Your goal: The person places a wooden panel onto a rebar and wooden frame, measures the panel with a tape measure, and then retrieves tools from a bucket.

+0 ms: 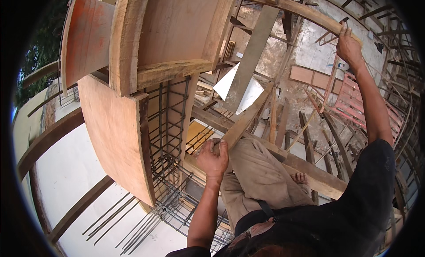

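Grasping the beam (311,12) at upper right, the right hand (349,47) may lose it if that long reach unbalances the person; left hand (212,159) curls beside a plank (249,114), hold unclear

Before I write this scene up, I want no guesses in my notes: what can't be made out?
All in the head view:
Left grip: its own curled fingers hide whatever may be inside.
Dark object beyond the right grip: too small to identify.
Second foot: out of sight, apparently behind the trousers.
Space behind the plywood panel: blocked by that panel.
Trees at the left: cut off by the picture's dark rim.
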